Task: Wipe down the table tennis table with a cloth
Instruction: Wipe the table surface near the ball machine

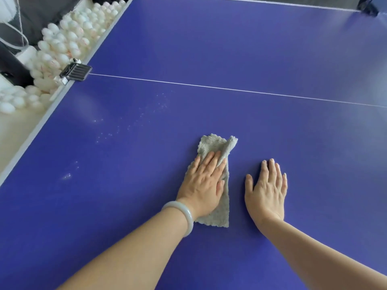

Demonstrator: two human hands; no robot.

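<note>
The blue table tennis table [251,49] fills most of the view, with a thin white line [230,88] running across it. A grey fluffy cloth [215,144] lies folded lengthwise on the table near the middle. My left hand [204,185] presses flat on the cloth with straight fingers; a pale bangle sits on that wrist. Flat on the bare table just right of the cloth rests my right hand [267,191], fingers spread, holding nothing. White specks and water droplets [134,122] dot the surface to the left of the cloth.
The table's grey left edge [27,141] runs diagonally. A black clamp [75,71] grips that edge at the line. Beyond the edge lie several white balls [67,42] in a heap. A dark object [368,5] stands at the far right corner.
</note>
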